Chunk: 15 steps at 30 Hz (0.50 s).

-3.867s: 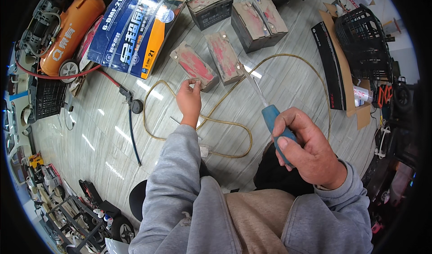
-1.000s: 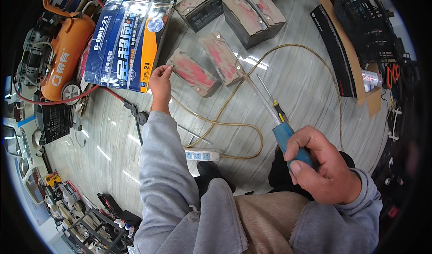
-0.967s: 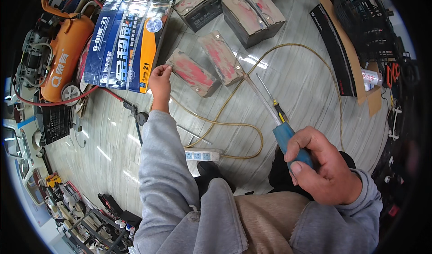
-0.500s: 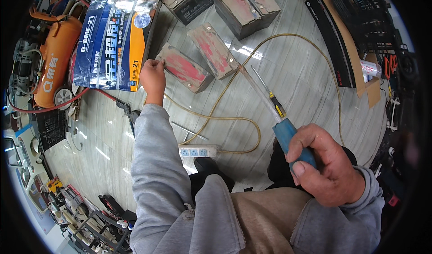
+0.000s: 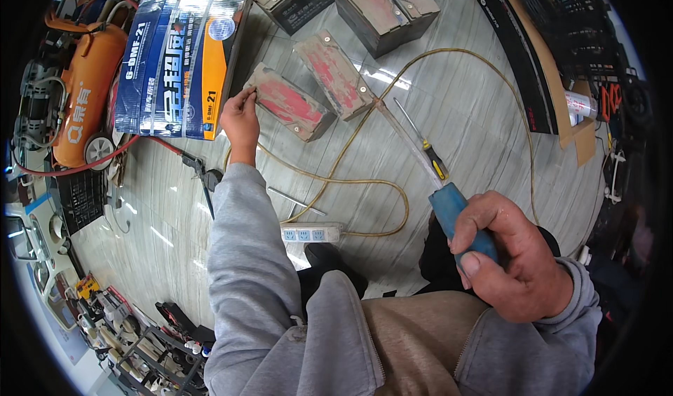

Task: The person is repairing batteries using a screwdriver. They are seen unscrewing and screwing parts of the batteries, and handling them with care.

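Forward, screwdriver (image 5: 451, 203) projecting from right hand (image 5: 515, 259) clasping its blue handle, battery (image 5: 291, 105) at tips of left hand (image 5: 240, 120), whether pinched indeterminable, dusty, red-topped.

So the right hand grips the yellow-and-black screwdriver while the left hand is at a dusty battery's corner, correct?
No: in the head view, the right hand grips the blue-handled screwdriver; the yellow-and-black screwdriver lies on the floor. The left hand is at a dusty battery corner.

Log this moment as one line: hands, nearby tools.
left hand: at corner of front-left battery | right hand: gripping blue-handled tool | floor: yellow-black screwdriver, white power strip
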Available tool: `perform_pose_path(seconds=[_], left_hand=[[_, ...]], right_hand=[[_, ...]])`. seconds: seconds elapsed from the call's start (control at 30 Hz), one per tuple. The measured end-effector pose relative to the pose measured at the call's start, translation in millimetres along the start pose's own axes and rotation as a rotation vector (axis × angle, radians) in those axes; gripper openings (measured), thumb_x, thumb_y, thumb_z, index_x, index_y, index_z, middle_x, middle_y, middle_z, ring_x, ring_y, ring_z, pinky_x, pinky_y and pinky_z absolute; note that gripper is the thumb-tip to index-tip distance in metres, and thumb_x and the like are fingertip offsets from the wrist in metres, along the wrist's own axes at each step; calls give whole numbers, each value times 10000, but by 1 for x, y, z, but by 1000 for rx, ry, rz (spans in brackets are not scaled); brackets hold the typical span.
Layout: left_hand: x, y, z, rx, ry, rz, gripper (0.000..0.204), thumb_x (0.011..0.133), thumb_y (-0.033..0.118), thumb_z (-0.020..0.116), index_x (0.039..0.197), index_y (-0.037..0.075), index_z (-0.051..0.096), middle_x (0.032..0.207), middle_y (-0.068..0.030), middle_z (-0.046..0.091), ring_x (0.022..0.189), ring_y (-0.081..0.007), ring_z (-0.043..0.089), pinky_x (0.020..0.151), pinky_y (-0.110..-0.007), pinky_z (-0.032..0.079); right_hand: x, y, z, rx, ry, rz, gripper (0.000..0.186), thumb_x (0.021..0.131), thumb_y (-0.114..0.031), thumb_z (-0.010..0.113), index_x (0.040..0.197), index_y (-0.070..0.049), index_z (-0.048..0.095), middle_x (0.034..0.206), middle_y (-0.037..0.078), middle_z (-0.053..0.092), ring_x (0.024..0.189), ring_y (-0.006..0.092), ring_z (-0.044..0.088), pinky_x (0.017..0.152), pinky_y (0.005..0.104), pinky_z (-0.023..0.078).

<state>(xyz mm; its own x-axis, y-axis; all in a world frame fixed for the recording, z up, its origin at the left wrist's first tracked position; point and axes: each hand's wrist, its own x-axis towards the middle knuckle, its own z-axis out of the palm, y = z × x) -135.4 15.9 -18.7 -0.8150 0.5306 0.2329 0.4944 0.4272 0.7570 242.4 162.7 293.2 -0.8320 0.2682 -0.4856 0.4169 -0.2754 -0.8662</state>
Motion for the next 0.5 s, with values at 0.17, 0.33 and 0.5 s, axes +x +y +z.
perform_pose_path(seconds=[0.17, 0.33, 0.5], left_hand=[[-7, -2, 9, -283, 97, -149, 189, 910, 91, 674, 1064, -1, 731, 1002, -103, 737, 901, -130, 673, 827, -248, 508], [-8, -5, 11, -369, 94, -189, 200, 918, 95, 670, 1074, -16, 727, 1029, -95, 734, 930, -113, 656, 852, -238, 497], [-4, -11, 5, -158, 65, -61, 185, 902, 80, 679, 1071, 42, 742, 921, -83, 724, 835, -133, 655, 777, -251, 500]], right_hand=[[0, 1, -2, -12, -10, -48, 198, 862, -7, 534, 1060, -7, 529, 975, 66, 522, 857, 125, 498, 775, 271, 422], [-1, 2, -2, -12, -8, -82, 199, 861, -2, 534, 1060, 0, 529, 978, 72, 525, 860, 131, 503, 777, 273, 423], [-2, 1, -1, -8, -6, -71, 200, 860, -1, 534, 1059, 1, 527, 968, 70, 521, 842, 125, 494, 760, 272, 421]])
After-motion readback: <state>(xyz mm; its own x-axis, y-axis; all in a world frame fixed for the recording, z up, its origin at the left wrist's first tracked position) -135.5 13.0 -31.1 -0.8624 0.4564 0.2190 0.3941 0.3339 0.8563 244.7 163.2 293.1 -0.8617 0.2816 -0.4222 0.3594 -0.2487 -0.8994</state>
